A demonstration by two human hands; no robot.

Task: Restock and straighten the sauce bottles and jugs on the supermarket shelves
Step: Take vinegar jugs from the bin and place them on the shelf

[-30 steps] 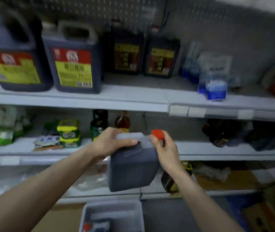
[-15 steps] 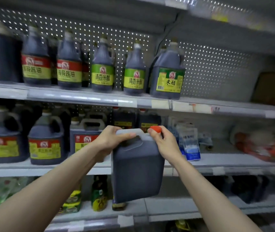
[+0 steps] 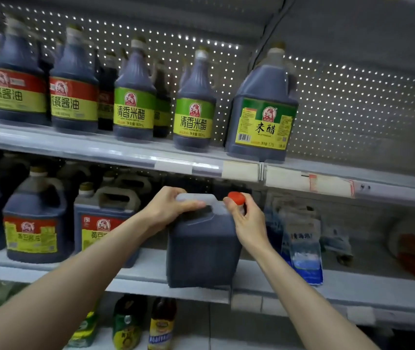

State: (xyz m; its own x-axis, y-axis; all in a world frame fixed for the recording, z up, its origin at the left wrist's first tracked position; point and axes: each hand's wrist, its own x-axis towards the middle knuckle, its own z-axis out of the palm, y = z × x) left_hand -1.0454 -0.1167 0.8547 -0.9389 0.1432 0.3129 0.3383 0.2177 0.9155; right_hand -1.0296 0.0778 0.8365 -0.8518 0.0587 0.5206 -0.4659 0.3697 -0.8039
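A grey perforated back panel point(image 3: 352, 102) stands behind the supermarket shelves. On the upper shelf point(image 3: 100, 150) is a row of dark bottles. Two at the left have red-and-yellow labels point(image 3: 73, 102) ending in 餐酱油. Two have green labels point(image 3: 134, 114) reading 清香米醋, with a round red emblem above the words. A bigger vinegar jug point(image 3: 264, 127) at the right end is marked 米醋 over a barcode. Pale price tags point(image 3: 239, 170) are clipped to that shelf's rim, and I cannot read their print.

On the middle shelf point(image 3: 352, 286), handled soy jugs point(image 3: 33, 231) sit at the left. Their red-and-yellow labels are blurred, though they seem to end in 酱油. Blue-and-white pouches point(image 3: 302, 248) lean just to the right of my hands, their writing too soft to make out.

I hold the dark sauce jug point(image 3: 201, 248) upright at the front edge of the middle shelf, between the soy jugs and the pouches, with its plain side facing me. I cannot tell whether its base rests on the shelf. My left hand point(image 3: 171, 210) is curled around its translucent handle. My right hand point(image 3: 248, 223) pinches the neck just under the red cap point(image 3: 236, 198). Below are two small bottles point(image 3: 162, 322) with labels I cannot read.
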